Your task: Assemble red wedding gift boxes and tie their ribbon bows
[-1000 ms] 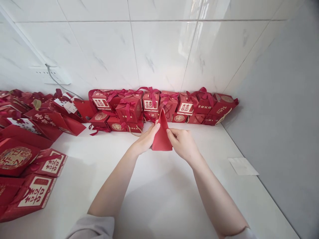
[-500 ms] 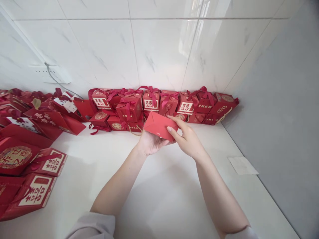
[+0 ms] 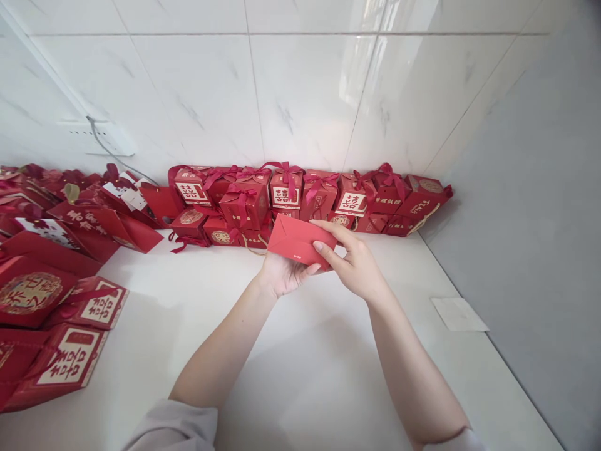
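A plain red box [image 3: 295, 240] with fold lines at its left end and tiny pale print on its near edge is held up between both hands, in front of the stacked boxes. My left hand [image 3: 285, 274] cups it from below, thumb at the near side, its other fingers largely hidden beneath. My right hand [image 3: 350, 258] grips the right end, with the thumb and a finger on the top face. Behind stand red gift boxes [image 3: 244, 207] in two layers, tied with dark red ribbons.
More red boxes [image 3: 70, 360] and bags [image 3: 134, 228] crowd the left side of the white table [image 3: 291, 388]. A white paper square [image 3: 460, 314] lies near the right edge. A cable [image 3: 110, 150] runs from a wall socket [image 3: 107, 138].
The red box has tilted slightly in my hands and moved a little left and nearer. Both hands keep their hold. The surroundings have shifted slightly in view.
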`<state>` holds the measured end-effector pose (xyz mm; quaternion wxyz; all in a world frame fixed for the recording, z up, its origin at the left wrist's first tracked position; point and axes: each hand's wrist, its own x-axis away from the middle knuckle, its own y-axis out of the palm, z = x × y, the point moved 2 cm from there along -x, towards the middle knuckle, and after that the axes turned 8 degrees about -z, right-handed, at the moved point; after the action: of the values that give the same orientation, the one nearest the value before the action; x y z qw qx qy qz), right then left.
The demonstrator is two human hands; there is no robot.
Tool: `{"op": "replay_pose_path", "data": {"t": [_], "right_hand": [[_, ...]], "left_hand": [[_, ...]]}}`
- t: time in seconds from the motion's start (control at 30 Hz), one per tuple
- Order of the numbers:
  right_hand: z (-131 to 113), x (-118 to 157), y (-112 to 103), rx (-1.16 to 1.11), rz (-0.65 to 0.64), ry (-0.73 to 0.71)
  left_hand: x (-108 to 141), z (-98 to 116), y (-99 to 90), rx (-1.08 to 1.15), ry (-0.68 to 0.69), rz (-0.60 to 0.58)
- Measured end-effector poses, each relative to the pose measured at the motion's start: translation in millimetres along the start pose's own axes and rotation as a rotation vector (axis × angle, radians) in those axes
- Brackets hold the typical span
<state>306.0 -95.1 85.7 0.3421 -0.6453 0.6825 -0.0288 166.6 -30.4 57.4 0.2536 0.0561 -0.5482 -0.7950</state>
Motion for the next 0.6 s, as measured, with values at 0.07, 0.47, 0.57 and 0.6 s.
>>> {"op": "replay_pose_path", "data": {"t": [0.07, 0.47, 0.57, 0.6], "right_hand": [[-1.2, 0.4, -0.8, -0.007, -0.005, 0.008], [15.7, 5.7, -34.1, -0.363, 0.014, 0.086], [20.1, 5.1, -25.5, -0.505, -0.117, 0.164], [21.2, 4.6, -22.0, -0.518, -0.140, 0.176]], "left_hand": [[-0.1, 0.1, -1.8, -0.002, -0.012, -0.010], [15.3, 27.7, -35.3, -0.470, 0.076, -0.079], [19.1, 31.7, -41.5, -0.689, -0.028, -0.088], [19.2, 34.8, -43.2, -0.776, -0.045, -0.076]]}}
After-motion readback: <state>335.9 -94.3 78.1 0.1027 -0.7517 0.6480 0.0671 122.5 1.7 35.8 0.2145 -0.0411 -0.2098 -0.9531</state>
